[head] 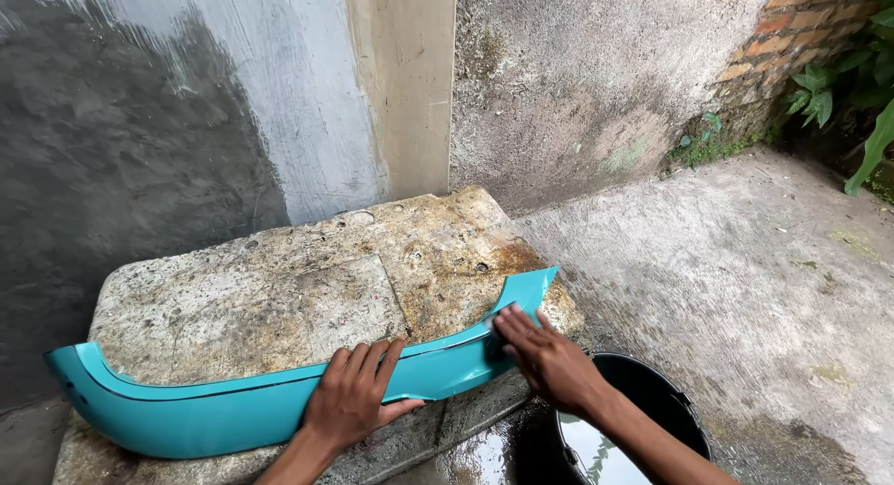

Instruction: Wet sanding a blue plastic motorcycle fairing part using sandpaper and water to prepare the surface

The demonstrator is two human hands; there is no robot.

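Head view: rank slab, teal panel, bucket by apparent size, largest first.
1. Slab
2. Teal panel, long and narrow
3. Bucket, partly cut off by the frame and hidden by an arm, so its place is unsure.

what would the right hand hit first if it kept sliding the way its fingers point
The right hand points up-left along the teal curved panel; past its upper edge it would likely meet the stained stone slab.
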